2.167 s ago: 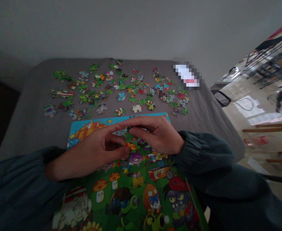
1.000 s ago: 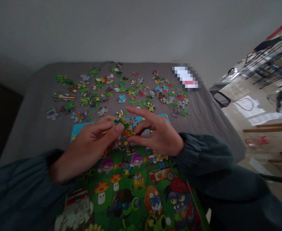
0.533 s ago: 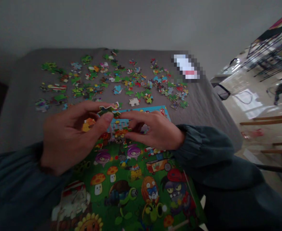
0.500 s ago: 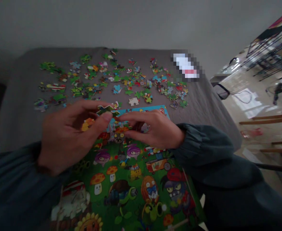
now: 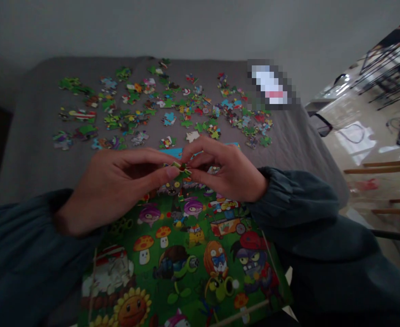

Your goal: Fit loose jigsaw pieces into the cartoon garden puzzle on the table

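Near field: my left hand [image 5: 118,188] and my right hand [image 5: 229,175] meet at the fingertips, both closed in a pinch on 1 small green jigsaw piece [image 5: 182,169]. The piece sits between the 2 hands, nearly edge-on to me, with red and yellow showing along it. My left thumb presses it from the left; my right thumb and forefinger close on it from the right. From this view I cannot tell whether it touches the surface below.

My dark teal sleeves [image 5: 295,204] gather at both wrists. Directly under my hands lies a printed puzzle board [image 5: 182,290] showing cartoon mushrooms, a sunflower and a zombie, with a blue strip [image 5: 174,152] just past my fingers.

Farther out, many loose jigsaw pieces [image 5: 142,113] in green, blue, red and white lie scattered on a grey cloth [image 5: 39,136], well apart from my hands. At the far right of the cloth is a white and red object [image 5: 271,81], too pixelated to identify. Past the cloth on the right are a glossy floor [image 5: 353,141], wooden chair rails [image 5: 380,170] and a dark metal rack [image 5: 387,72].
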`<state>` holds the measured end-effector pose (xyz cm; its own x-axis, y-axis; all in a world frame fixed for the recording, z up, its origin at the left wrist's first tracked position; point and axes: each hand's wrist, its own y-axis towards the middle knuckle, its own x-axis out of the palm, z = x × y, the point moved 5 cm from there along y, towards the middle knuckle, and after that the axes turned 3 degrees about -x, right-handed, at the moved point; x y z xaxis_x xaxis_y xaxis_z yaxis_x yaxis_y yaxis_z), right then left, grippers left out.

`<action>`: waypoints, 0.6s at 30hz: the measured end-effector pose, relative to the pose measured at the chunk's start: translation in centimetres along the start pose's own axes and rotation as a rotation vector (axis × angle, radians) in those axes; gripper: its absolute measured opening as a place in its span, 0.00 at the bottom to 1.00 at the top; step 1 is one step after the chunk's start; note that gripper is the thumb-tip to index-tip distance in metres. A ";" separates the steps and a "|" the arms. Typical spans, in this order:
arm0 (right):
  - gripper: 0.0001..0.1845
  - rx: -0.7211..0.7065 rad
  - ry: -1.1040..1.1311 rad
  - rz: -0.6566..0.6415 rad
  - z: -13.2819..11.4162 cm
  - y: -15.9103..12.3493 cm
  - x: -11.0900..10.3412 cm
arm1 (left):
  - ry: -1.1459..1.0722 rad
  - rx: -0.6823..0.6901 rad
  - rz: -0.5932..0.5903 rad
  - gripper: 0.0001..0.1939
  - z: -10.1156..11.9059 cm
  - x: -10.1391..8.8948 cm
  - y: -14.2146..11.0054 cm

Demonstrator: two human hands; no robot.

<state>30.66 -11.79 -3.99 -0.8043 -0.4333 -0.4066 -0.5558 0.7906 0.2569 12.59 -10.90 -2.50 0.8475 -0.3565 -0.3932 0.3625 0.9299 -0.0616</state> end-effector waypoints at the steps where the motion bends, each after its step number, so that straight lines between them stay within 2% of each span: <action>1: 0.10 0.000 -0.008 -0.007 0.0 0.0 0.0 | 0.023 0.012 -0.002 0.05 0.1 0.0 0.0; 7: 0.09 -0.001 -0.055 -0.012 -0.3 -0.1 -0.1 | 0.104 0.050 -0.084 0.08 -0.3 0.2 0.1; 12: 0.12 0.011 -0.130 -0.058 0.1 0.2 0.0 | 0.354 0.016 0.091 0.17 -1.8 -1.0 0.0; 18: 0.16 -0.126 -0.262 -0.167 0.1 0.3 -1.2 | 0.370 0.011 0.084 0.19 -0.7 -0.8 0.4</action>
<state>31.42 -10.97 -3.52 -0.6276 -0.4132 -0.6599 -0.7100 0.6516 0.2672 11.83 -10.19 -2.86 0.6784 -0.2202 -0.7010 0.3033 0.9529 -0.0058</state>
